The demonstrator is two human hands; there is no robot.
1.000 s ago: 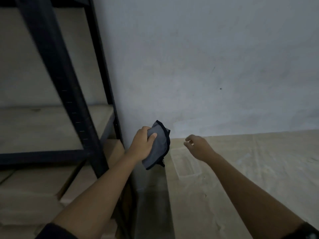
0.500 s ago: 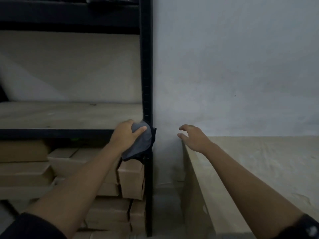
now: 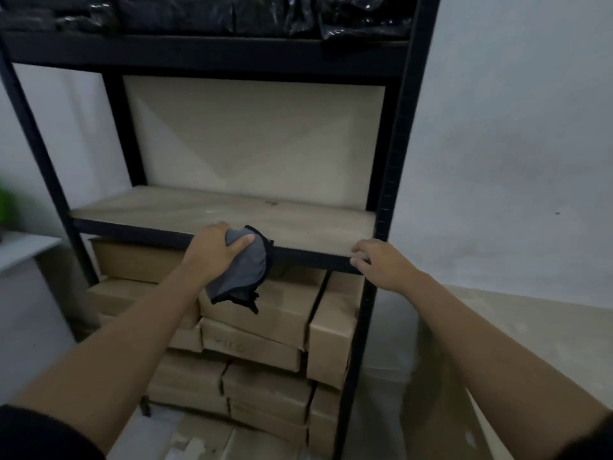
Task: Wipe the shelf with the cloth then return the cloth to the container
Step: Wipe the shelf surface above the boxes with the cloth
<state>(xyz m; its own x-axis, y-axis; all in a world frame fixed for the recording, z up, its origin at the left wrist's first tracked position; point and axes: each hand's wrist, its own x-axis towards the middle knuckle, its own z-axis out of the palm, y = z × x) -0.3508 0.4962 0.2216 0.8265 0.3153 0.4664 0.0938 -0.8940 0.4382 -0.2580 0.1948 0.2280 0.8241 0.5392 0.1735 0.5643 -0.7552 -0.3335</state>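
A black metal rack holds a bare wooden shelf (image 3: 185,207) at mid height. My left hand (image 3: 212,252) is shut on a grey cloth with a dark edge (image 3: 247,270), held at the shelf's front rail so that the cloth hangs down in front of it. My right hand (image 3: 381,262) rests with fingers spread on the shelf's front right corner, beside the rack's right post. The container is out of view.
Stacked cardboard boxes (image 3: 262,340) fill the space under the shelf. Black plastic-wrapped items (image 3: 358,14) sit on the level above. A cloth-covered table (image 3: 530,333) stands to the right, a pale ledge (image 3: 23,250) to the left, and a white wall behind.
The view has swung left from the table to face the rack. My left hand carried the cloth to the shelf's front edge, and my right hand moved from the table onto the shelf corner.
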